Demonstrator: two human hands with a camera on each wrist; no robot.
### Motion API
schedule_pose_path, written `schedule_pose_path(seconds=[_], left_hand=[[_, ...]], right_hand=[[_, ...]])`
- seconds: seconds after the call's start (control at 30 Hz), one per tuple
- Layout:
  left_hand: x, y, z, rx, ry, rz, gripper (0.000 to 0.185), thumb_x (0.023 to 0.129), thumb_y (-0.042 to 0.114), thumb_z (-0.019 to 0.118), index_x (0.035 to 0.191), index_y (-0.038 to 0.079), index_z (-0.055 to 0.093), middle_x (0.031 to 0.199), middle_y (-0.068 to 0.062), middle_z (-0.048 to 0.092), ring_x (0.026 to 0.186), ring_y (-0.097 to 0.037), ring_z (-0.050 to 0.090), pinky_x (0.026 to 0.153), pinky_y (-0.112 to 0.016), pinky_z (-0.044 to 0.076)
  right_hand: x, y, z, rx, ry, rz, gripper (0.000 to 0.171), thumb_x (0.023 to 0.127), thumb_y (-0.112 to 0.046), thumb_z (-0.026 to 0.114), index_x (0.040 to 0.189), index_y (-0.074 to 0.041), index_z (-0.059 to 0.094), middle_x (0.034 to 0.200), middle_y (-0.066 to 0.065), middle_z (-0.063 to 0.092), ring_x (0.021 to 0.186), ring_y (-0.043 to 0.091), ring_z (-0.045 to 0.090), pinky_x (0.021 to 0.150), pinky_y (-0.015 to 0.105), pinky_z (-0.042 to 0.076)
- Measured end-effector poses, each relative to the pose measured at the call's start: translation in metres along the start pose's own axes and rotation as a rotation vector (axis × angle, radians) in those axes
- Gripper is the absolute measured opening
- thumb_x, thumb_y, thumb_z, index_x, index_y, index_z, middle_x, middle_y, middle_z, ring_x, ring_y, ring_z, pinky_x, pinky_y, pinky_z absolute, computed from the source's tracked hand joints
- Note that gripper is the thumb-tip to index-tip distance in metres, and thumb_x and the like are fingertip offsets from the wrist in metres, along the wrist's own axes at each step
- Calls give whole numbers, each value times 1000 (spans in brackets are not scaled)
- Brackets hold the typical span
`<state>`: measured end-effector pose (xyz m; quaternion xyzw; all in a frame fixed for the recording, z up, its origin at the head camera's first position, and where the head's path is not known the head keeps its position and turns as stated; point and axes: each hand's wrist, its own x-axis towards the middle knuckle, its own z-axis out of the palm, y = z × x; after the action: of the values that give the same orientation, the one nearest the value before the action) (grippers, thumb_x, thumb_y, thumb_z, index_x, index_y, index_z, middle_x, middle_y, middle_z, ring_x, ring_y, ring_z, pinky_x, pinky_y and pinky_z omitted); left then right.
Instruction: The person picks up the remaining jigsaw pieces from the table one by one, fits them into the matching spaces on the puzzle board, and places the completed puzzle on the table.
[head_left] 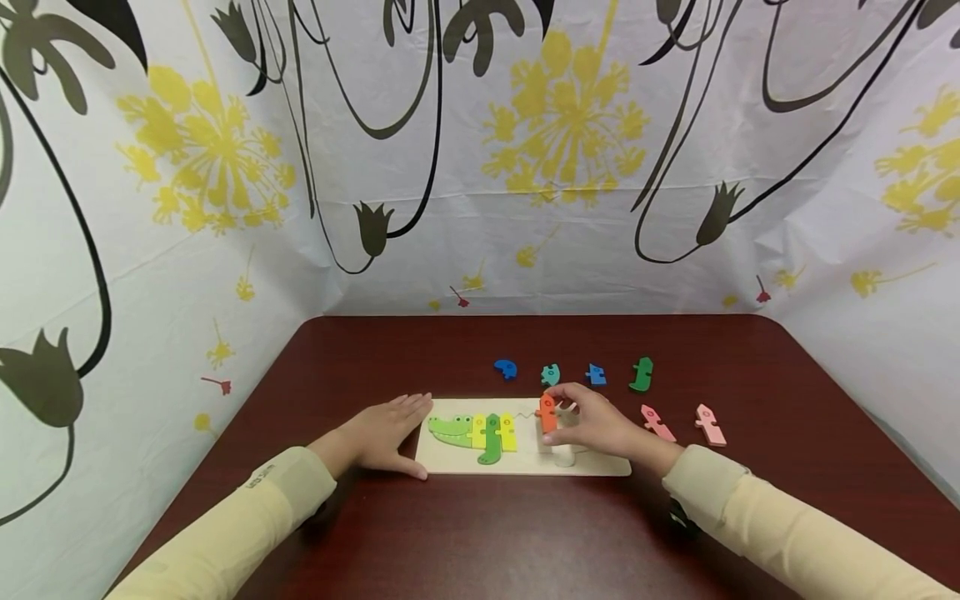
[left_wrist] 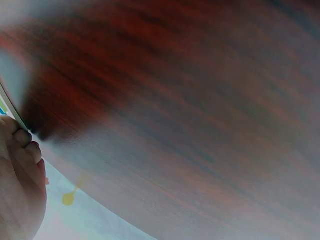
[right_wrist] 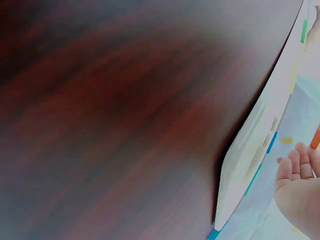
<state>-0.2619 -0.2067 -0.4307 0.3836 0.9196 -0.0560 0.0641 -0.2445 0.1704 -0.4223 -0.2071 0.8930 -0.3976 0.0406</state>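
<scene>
A pale wooden puzzle board (head_left: 457,467) lies flat on the table. Its left half holds a light-green crocodile head (head_left: 452,430), two yellow pieces with a green leg piece (head_left: 491,442) between them; empty recesses show farther right. My left hand (head_left: 386,433) rests with spread, straight fingers at the board's left edge. Over the board's right half, my right hand (head_left: 596,423) pinches an orange puzzle piece (head_left: 548,414) upright between thumb and fingers. In the right wrist view the orange piece (right_wrist: 316,139) shows partly at the frame's edge.
Behind the board lie a blue curved piece (head_left: 506,368), a teal piece (head_left: 551,374), a blue piece (head_left: 596,374) and a green leg piece (head_left: 642,374). Two pink pieces (head_left: 710,425) lie to the right. Patterned white cloth (head_left: 465,167) surrounds the dark red table (head_left: 525,533).
</scene>
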Motion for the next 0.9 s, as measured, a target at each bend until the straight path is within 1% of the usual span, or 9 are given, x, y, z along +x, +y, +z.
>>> schedule_pose_path(seconds=[0.2,0.43,0.67,0.9], left_hand=[[0,-1,1,20,8,7,116,78,87,36,155,2,16,161,-12,15,146,-24,15,117,-36,17],[0,-1,2,14,10,12,115,79,86,37,155,2,16,161,-12,15,146,-25,14,117,-37,17],[0,0,2,15,12,10,115,79,86,36,155,2,16,161,-12,15,146,-24,15,117,-36,17],[0,-1,2,19,5,0,115,78,87,35,155,4,16,161,-11,14,146,-23,14,117,-36,16]], right_hand=[[5,-4,6,-1,-19,-19,72,75,-33,85,132,-3,54,115,5,56,106,26,51,89,44,47],[10,-6,17,12,-24,-44,68,72,-33,88,125,-3,57,109,2,57,103,22,52,91,43,46],[13,-6,26,-21,-32,-39,71,71,-36,88,125,-1,57,113,4,58,104,21,52,94,42,44],[15,-8,29,-36,-51,-26,73,71,-37,88,126,0,57,119,7,58,111,22,53,98,42,43]])
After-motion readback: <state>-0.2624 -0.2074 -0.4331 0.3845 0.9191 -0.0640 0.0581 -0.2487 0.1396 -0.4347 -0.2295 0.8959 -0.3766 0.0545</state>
